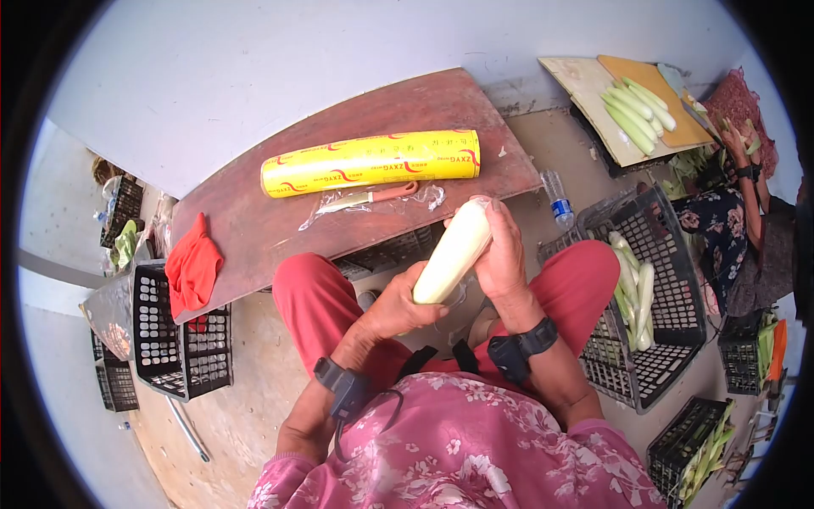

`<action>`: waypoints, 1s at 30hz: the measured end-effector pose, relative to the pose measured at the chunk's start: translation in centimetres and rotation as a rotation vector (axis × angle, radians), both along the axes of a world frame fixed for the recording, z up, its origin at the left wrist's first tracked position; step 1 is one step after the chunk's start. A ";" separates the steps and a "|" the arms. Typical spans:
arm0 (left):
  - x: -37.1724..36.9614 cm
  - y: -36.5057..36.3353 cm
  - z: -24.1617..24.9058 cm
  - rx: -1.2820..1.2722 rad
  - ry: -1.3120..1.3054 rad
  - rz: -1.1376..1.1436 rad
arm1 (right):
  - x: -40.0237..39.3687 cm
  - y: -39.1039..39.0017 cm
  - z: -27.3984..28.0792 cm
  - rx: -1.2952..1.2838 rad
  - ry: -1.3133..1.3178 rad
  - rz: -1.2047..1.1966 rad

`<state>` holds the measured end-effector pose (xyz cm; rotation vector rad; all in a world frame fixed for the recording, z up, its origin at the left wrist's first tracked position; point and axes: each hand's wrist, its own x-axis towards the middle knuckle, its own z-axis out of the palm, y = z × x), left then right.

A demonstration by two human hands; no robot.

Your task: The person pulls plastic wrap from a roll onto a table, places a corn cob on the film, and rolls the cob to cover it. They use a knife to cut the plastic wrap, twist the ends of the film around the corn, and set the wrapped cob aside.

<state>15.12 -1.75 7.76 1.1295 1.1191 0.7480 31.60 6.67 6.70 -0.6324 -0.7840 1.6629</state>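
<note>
A pale, peeled corn cob wrapped in clear film [454,253] is held over my lap. My left hand [397,305] grips its lower end. My right hand [502,250] closes around its upper end, smoothing the film. Just beyond it, on the brown wooden board [280,229], lie a yellow roll of cling film [373,161] and a knife with an orange handle [373,198] on a torn piece of clear film.
A red cloth [193,267] hangs over the board's left edge above a black crate [161,339]. A black crate with wrapped cobs [644,297] stands at my right, a water bottle [560,204] beside it. Another person [738,212] sits at far right near boards stacked with cobs [636,106].
</note>
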 end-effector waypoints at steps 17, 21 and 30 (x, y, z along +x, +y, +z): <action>-0.4 0.2 -0.1 -0.156 -0.174 -0.019 | 1.2 1.0 1.2 -0.048 -0.084 0.083; -0.5 0.0 -1.0 -0.221 -0.374 -0.018 | 1.2 1.5 0.7 -0.131 0.080 0.106; -1.1 -0.3 -1.3 -0.360 -0.801 -0.117 | 1.3 1.5 1.5 -0.201 0.449 0.260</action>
